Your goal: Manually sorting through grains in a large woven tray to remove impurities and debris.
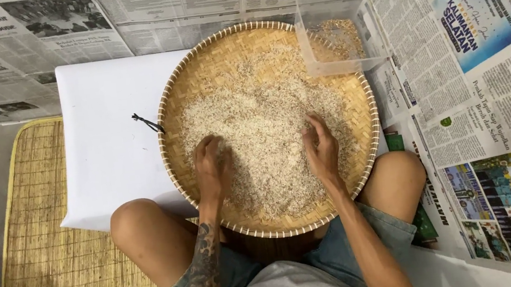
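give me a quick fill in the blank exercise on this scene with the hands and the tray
1. Both hands, left hand and right hand, rest in a spread of ____ grains.
2. The grains lie on a round woven ____ tray.
3. A clear plastic container sits at the tray's far ____ edge.
4. Under the tray lies a ____ cloth.

Missing words: rice; bamboo; right; white

Fingertips of left hand (211, 162) and right hand (321, 148) curl into pale grain heap (261, 136); whether anything is pinched, cannot tell. Round woven bamboo tray (196, 79): rim at 6 o'clock hidden behind knees, rim at 1 o'clock behind clear plastic box (337, 39). Small black object (146, 122) at tray's 9 o'clock too small to identify. Newspaper sheets (491, 101) cut off at top and right edges.
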